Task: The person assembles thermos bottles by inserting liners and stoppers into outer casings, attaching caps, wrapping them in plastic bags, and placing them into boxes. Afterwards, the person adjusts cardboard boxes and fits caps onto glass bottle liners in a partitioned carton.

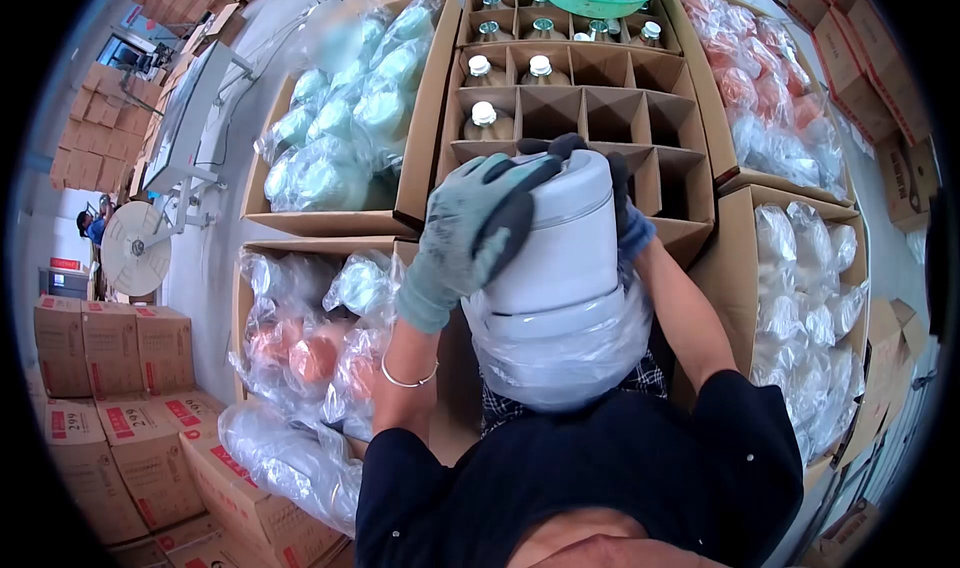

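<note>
A pale grey-white cylindrical container [560, 243] is held against my lap. Its lower part is wrapped in a clear plastic bag [560, 358]. My left hand [478, 230], in a grey-green and black glove, presses on its left side with the fingers over the top edge. On the far right side, my right hand [628, 213] grips it in a dark glove and is partly hidden behind it. Just beyond stands a divided carton [640, 128], where a few white-capped bottles [484, 118] sit in separate compartments.
Open boxes of bagged greenish pieces [350, 108] and orange pieces [315, 353] stand left; more bagged orange pieces [745, 78] and clear ones [808, 298] stand right. A green basin [592, 6] of white caps rests at the back. Stacked cartons [130, 448] fill the lower left.
</note>
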